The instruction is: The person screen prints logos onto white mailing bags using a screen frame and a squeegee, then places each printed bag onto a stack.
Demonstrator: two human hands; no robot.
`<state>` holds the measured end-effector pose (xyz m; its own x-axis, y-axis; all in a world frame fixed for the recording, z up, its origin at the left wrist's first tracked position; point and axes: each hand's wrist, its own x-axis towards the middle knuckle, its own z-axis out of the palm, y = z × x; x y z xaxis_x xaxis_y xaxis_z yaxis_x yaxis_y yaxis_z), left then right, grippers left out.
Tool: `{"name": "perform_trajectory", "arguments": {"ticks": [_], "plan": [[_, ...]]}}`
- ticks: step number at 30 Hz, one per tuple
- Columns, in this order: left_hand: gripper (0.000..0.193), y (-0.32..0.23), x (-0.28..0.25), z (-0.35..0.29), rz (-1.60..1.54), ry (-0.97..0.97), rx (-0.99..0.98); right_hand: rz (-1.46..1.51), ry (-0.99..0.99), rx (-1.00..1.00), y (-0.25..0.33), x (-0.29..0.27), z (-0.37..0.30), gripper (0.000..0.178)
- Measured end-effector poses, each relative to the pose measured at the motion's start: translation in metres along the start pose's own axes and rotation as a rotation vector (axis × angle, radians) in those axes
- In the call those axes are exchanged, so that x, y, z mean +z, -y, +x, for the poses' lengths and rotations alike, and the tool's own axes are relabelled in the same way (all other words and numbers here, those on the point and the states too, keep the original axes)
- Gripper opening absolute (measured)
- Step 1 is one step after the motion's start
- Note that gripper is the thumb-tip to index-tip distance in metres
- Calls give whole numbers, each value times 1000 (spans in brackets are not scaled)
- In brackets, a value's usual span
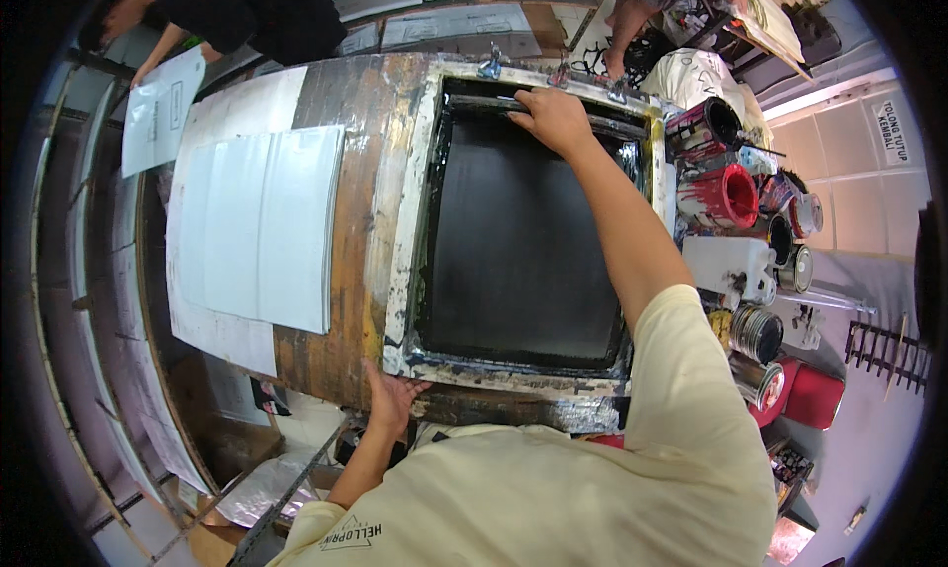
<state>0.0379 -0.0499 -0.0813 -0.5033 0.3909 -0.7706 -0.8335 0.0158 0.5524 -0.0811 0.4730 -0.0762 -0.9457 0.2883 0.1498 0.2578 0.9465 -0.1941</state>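
We start with the worktop (pixel 341 221), a long, paint-stained wooden surface running from near to far. On its right part lies the printing screen (pixel 518 241) — a big frame with a flaking white border and a black, inked mesh. It lies flat, which suits pressing ink through the mesh, and its far edge seems clamped by metal hinges (pixel 491 65), which would keep it registered.

To the left of the screen lies a stack of white sheets (pixel 259 226), laid flat just beside the frame, likely so each one is within easy reach.

Our right hand (pixel 553 118) reaches across to the far edge of the screen, its fingers curled down over a dark bar there — probably a squeegee, though we cannot tell for certain. Our left hand (pixel 393 394) steadies the near left corner, thumb on top and fingers hooked under the frame's rim.

On the right, off the worktop, stand ink containers: a red tub (pixel 729 194), a white jug (pixel 731 266) and several round tins (pixel 756 332), set close for refilling. Further right, a small white rectangular sign (pixel 891 132) with dark lettering hangs on a pale tiled wall.

At the far left another person holds a white sheet (pixel 163 108).
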Motion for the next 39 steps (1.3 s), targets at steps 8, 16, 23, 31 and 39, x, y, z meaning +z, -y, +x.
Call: {"name": "perform_trajectory", "arguments": {"ticks": [8,16,23,31,39], "plan": [[101,-5,-19,-9,24,178,54,-22,-12,13,105,-6,-150,34],[105,-39,-2,-38,51,430,150,33,141,69,236,-126,-302,36],[88,-122,55,-81,-91,849,507,-212,-446,31,246,-224,-238,30],[105,12,9,18,1868,-89,1048,-193,-577,-1,234,-258,-195,33],[116,27,16,23,1877,-66,883,-190,-562,7,223,-286,-164,36]]}}
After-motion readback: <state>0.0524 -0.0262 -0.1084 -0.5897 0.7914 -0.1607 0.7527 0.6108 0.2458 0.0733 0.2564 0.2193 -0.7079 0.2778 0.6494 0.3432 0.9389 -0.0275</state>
